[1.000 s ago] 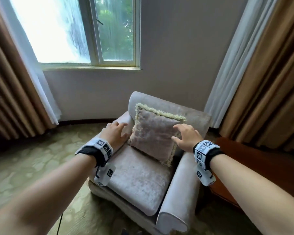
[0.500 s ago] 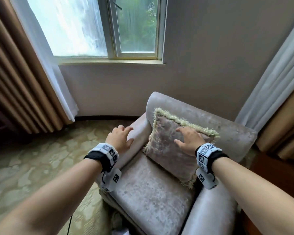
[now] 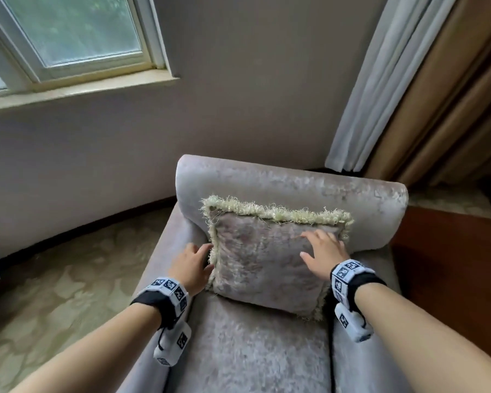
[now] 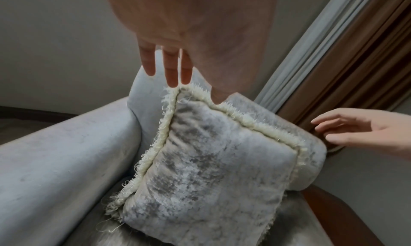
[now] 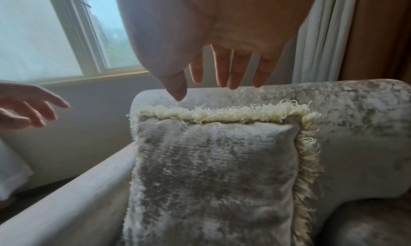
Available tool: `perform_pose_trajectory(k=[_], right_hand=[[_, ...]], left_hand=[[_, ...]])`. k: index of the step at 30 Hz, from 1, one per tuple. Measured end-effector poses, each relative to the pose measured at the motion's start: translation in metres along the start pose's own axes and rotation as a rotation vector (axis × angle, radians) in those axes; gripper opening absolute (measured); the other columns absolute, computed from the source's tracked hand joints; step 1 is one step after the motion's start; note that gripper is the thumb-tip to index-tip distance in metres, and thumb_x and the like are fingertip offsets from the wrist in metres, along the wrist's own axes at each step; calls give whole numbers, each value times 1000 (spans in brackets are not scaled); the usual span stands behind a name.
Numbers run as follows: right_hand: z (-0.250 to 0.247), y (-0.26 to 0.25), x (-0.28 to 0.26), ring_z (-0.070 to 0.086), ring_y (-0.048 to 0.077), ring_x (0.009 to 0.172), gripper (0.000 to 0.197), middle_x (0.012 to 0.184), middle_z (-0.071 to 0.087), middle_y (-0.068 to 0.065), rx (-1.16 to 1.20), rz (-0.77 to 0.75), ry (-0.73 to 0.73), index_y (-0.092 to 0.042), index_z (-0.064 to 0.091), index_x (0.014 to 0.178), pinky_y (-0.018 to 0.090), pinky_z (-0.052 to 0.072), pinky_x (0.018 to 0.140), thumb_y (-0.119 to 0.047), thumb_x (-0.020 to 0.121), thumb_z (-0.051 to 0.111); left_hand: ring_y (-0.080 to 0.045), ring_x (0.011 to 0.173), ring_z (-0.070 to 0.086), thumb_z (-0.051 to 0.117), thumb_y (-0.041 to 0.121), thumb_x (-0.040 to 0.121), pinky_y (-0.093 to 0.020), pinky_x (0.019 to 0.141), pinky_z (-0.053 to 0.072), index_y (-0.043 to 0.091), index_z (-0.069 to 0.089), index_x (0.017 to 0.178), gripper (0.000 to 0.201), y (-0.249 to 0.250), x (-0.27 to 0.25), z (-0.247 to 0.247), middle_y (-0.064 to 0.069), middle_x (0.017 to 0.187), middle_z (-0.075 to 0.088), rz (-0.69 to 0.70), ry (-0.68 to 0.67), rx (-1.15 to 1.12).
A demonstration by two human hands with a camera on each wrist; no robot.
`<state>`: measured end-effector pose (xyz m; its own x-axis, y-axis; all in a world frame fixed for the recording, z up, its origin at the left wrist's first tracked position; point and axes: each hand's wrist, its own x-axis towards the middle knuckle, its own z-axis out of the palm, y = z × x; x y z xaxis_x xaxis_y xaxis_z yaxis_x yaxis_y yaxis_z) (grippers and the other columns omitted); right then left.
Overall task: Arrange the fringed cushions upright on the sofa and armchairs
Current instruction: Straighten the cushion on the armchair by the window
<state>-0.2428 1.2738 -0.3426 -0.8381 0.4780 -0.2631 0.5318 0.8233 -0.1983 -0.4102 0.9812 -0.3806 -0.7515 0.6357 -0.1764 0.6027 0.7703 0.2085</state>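
Nearest the camera, 2 bare forearms are reaching in over the front of a grey velvet armchair (image 3: 238, 350), each wrist wearing a black strap with white blocks printed in square black-and-white marker patterns; no readable writing is showing on them.

The left hand (image 3: 192, 268) is sitting at the left edge of the fringed cushion (image 3: 267, 265), fingers straight and slightly parted, with their tips at the fringe; the left wrist view is showing the fingertips (image 4: 172, 79) just at the cushion's top left corner, gripping nothing. The right hand (image 3: 322, 255) is lying over the cushion's upper right face with fingers spread and relaxed. In the right wrist view they are hanging apart above the fringe, and whether the palm is pressing the fabric cannot be told.

The cushion is standing upright on the seat, leaning back against the backrest (image 3: 295, 180), nearer the left armrest (image 3: 179, 231). A strip of bare seat is lying in front of it.

Beyond the chair, patterned carpet (image 3: 68, 265) is opening to the left, a dark wooden surface (image 3: 448, 265) is lying just beside the right armrest, and a window (image 3: 68, 32) and curtains (image 3: 408, 80) are flanking the plain wall.
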Motion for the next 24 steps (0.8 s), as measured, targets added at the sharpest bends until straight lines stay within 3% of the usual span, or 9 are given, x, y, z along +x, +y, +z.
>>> perform_pose_trajectory(k=[5, 9, 12, 15, 18, 21, 24], right_hand=[[22, 25, 80, 22, 27, 140, 59, 153, 27, 2, -86, 36, -47, -34, 32, 144, 50, 25, 112, -49, 91, 52], [59, 52, 125, 3, 30, 148, 72, 162, 6, 3, -210, 7, -101, -45, 17, 147, 53, 6, 119, -71, 85, 45], [91, 73, 140, -6, 31, 148, 82, 162, 1, 5, -267, -16, -120, -47, 7, 147, 57, -6, 116, -79, 80, 42], [120, 87, 146, -1, 34, 146, 82, 157, 6, 12, -283, -38, -60, -44, 9, 140, 60, -5, 116, -81, 76, 42], [143, 98, 152, 14, 39, 141, 79, 147, 20, 19, -248, -83, 33, -35, 18, 133, 62, -2, 115, -80, 74, 46], [155, 104, 158, 25, 40, 134, 77, 136, 28, 17, -221, -124, 126, -30, 24, 127, 66, 9, 113, -77, 73, 51], [163, 104, 156, 29, 37, 127, 68, 127, 33, 14, -210, -130, 207, -28, 28, 122, 65, 11, 113, -70, 76, 55]], left_hand=[[-31, 107, 52, 56, 45, 88, -44, 90, 48, 32, 27, 146, 66, -29, 77, 83, -11, 121, 48, -53, -136, -82], [-38, 115, 48, 59, 50, 86, -50, 95, 47, 38, 13, 149, 79, -47, 112, 153, -15, 130, 40, -127, -206, -130], [-37, 126, 42, 60, 63, 80, -47, 105, 41, 35, 14, 150, 89, -59, 127, 198, -16, 139, 36, -106, -207, -261], [-34, 132, 38, 55, 83, 64, -46, 111, 36, 28, 18, 150, 108, -70, 137, 236, -18, 142, 35, -70, -163, -367], [-30, 133, 37, 66, 84, 53, -45, 113, 34, 22, 15, 151, 126, -76, 151, 266, -14, 143, 37, -6, -165, -444], [-22, 134, 36, 74, 81, 44, -37, 113, 30, 34, 11, 146, 128, -70, 162, 286, -10, 143, 38, 18, -165, -577], [-18, 126, 44, 68, 87, 41, -28, 107, 33, 44, 15, 133, 115, -59, 166, 297, -4, 134, 42, -17, -121, -648]])
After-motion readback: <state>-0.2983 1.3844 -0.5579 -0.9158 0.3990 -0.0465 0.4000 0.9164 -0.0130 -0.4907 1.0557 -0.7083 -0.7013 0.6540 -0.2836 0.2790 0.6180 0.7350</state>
